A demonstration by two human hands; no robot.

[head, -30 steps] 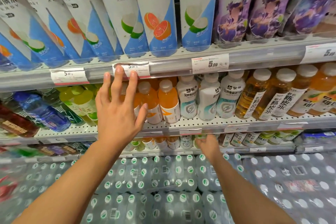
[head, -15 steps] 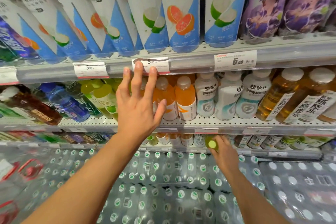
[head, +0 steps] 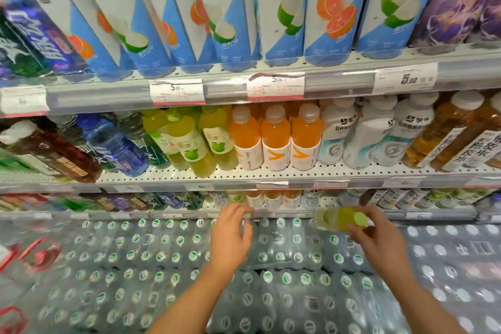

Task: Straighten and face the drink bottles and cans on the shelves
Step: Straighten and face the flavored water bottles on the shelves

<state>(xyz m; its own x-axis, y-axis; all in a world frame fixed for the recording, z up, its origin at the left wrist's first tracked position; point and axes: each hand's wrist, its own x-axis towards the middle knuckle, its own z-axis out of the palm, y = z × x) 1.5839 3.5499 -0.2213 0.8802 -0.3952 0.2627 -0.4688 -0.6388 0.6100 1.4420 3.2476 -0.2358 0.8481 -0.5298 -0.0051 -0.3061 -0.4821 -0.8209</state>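
Green-capped and yellow-green, a small plastic drink bottle (head: 340, 219) lies tilted on its side in a person's right hand (head: 379, 238), fingers (head: 375, 213) and thumb pinching it near the cap, just in front of the lowest shelf's front edge (head: 439, 215). The left hand (head: 231, 236) hovers beside that same edge, fingers loosely spread and holding nothing, close to the small orange bottles (head: 273, 199) on that shelf. Below both hands, shrink-wrapped packs of clear water bottles with green-and-white caps (head: 135, 252) fill the floor space, leaving open room only above them.

On the middle perforated metal shelf (head: 298, 175), three orange drink bottles with white caps and orange arrow labels (head: 275, 138) stand upright and face forward at the front edge. To their left, yellow-green bottles with apple labels (head: 189, 138) lean against one another. To their right stand white bottles with lightning-badge labels (head: 363, 135), then amber bottles with Chinese lettering (head: 447, 138).

Price tags (head: 405, 78) on the top shelf's rail read "5.00". Above it, tall white-and-blue bottles with citrus pictures (head: 333, 8) partly show "ALIENERGY"; motion blur softens the smaller print.
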